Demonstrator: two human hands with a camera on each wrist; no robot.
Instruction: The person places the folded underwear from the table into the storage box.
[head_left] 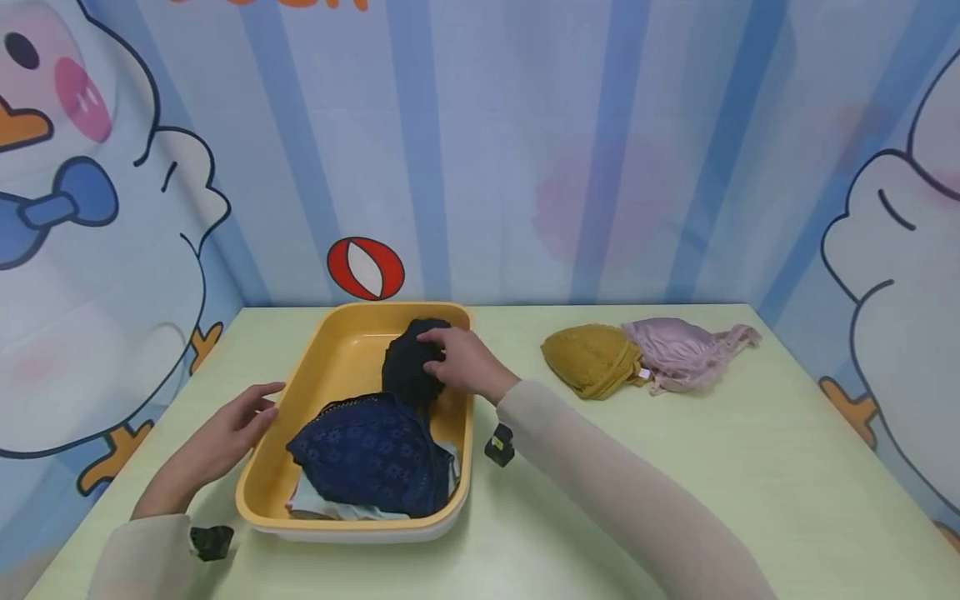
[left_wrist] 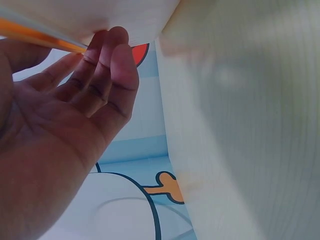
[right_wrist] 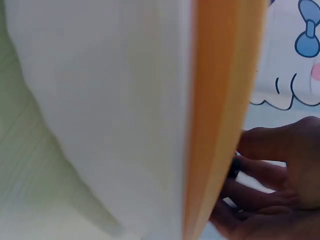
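A yellow-rimmed bin [head_left: 288, 417] with a white outside stands left of centre on the table. Inside, toward the back right, a folded black bra [head_left: 408, 367] leans by the wall. My right hand [head_left: 468, 362] reaches over the right rim, its thumb and fingers on that bra's right side; in the right wrist view the rim hides part of the fingertips. In front of it, a navy lace bra [head_left: 367, 454] lies over pale fabric [head_left: 337, 502]. My left hand [head_left: 228, 433] touches the bin's left outer side near the rim, fingers nearly straight.
To the right at the back of the table [head_left: 600, 500] lie a mustard bra [head_left: 588, 358] and a shiny pink bra [head_left: 682, 350], side by side and touching. A striped cartoon backdrop [head_left: 510, 150] rises behind and at both sides.
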